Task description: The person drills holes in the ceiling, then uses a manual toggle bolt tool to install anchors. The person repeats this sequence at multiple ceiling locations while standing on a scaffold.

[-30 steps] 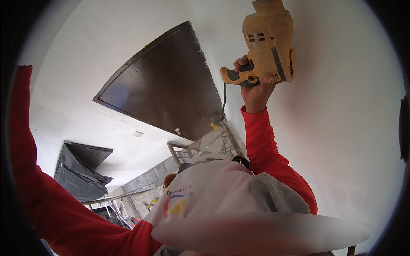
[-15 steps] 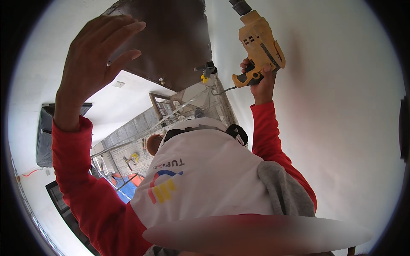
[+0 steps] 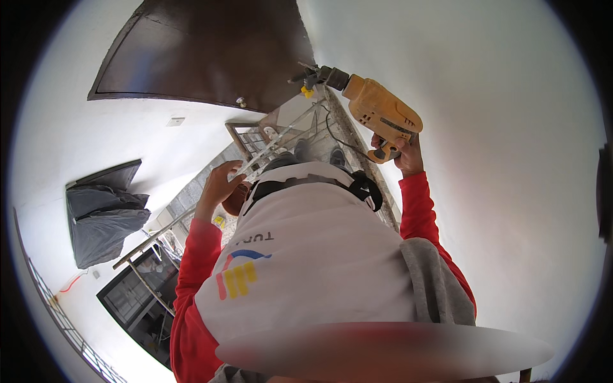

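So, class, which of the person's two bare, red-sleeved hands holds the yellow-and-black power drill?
The right hand, gripping the yellow-and-black power drill; the left hand, beside the round brown object at the waist, holds no drill.

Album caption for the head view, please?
A right hand grips a yellow-and-black corded power drill beside a white wall.

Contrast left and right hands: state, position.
The right hand grips the yellow drill; the left hand is half open, nothing visible in it. The left hand is beside the brown item at the waist; the right hand is in front of the white wall. Both are ungloved, with red sleeves.
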A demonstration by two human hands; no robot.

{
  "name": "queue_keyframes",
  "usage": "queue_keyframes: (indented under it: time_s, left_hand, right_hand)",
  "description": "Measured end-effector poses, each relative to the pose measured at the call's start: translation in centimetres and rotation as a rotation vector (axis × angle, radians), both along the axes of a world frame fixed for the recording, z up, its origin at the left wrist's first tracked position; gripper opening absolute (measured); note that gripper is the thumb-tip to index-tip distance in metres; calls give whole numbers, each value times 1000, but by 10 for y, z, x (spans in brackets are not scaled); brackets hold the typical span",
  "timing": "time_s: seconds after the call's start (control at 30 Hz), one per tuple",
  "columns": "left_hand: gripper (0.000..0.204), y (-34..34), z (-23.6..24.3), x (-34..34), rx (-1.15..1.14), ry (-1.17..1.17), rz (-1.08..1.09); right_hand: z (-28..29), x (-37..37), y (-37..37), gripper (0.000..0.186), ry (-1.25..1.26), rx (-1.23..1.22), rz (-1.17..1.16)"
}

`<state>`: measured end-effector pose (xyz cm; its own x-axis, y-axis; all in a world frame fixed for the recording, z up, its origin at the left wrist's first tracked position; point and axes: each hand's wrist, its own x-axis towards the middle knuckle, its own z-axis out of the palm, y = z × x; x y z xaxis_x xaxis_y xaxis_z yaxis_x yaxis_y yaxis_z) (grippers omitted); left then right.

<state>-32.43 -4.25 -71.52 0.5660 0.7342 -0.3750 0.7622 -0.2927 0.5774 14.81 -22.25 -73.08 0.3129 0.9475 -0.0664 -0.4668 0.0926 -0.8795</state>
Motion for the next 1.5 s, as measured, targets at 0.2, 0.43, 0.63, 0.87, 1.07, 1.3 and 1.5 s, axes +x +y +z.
queue_keyframes:
  time_s: [0.2,0.43,0.63,0.87,1.07,1.3,1.5]
  left_hand:
    - [55,106,7,125,360,-362,-217]
    - [59,148,-16,229,528,-285,-578]
    - [71,138,-26,233,357,-53,-595]
    - [66,137,-28,228,481,-22,-630]
    - [61,135,-33,229,460,15,-603]
    - [63,139,-40,230,494,21,-624]
    - [59,138,-40,233,521,27,-648]
  right_hand:
    - [0,-52,-83,56,63,-296,-227]
    - [38,-123,-163,69,-381,-535,-286]
    - [76,-182,-199,72,-995,-909,-180]
    - [117,-241,-210,56,-1340,-1172,105]
    - [109,-278,-204,46,-1350,-1283,352]
    - [87,-306,-200,48,-1370,-1195,396]
    - [68,-303,-196,51,-1366,-1194,556]
